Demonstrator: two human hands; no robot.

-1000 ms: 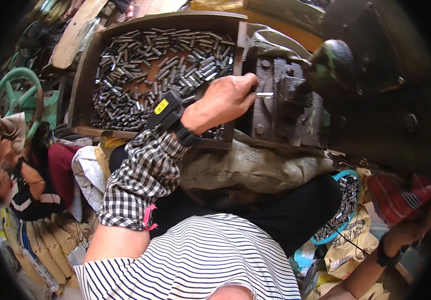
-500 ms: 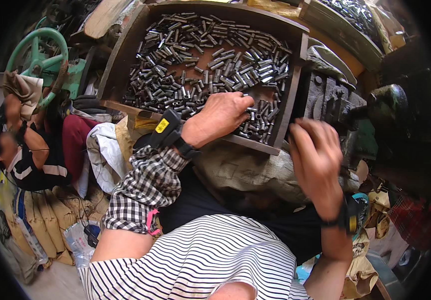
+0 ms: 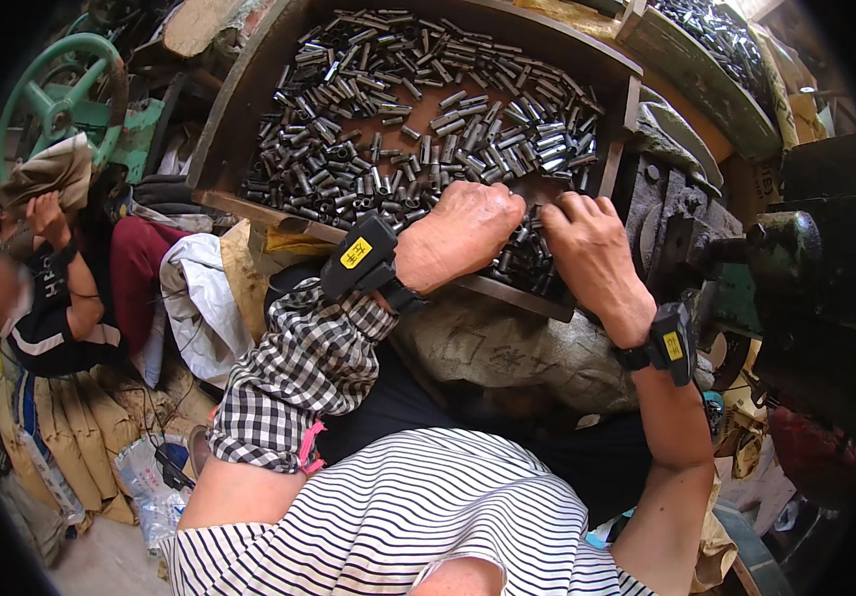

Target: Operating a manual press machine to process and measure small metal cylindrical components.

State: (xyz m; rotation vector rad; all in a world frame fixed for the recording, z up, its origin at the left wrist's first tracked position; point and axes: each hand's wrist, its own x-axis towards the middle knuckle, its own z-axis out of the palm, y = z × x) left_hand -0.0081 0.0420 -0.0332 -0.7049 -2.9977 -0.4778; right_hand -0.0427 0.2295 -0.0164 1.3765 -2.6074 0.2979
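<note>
A wooden tray (image 3: 631,111) in front of me holds many short, dark, shiny metal tubes (image 3: 453,124), lying in all directions. Over its near right part, my left hand (image 3: 470,230) is closed, its fingers curled toward the right. Close beside it, my right hand (image 3: 592,248) reaches in over the tray's right side with bent fingers drawn together. Both sets of fingertips point down at the tubes and are mostly hidden, so whatever they grip does not show. More tubes (image 3: 522,260) lie between and below the two hands.
A dark machine (image 3: 785,248) with a round spindle stands close on the right. Beyond the tray, another wooden bin (image 3: 696,74) holds metal parts. At left, a person (image 3: 75,298) sits by a green handwheel (image 3: 56,117). A pale sack (image 3: 488,343) hangs under the tray.
My right hand has moved up and left from beside the machine to the tray, next to my left hand. My left hand has shifted slightly right in view.
</note>
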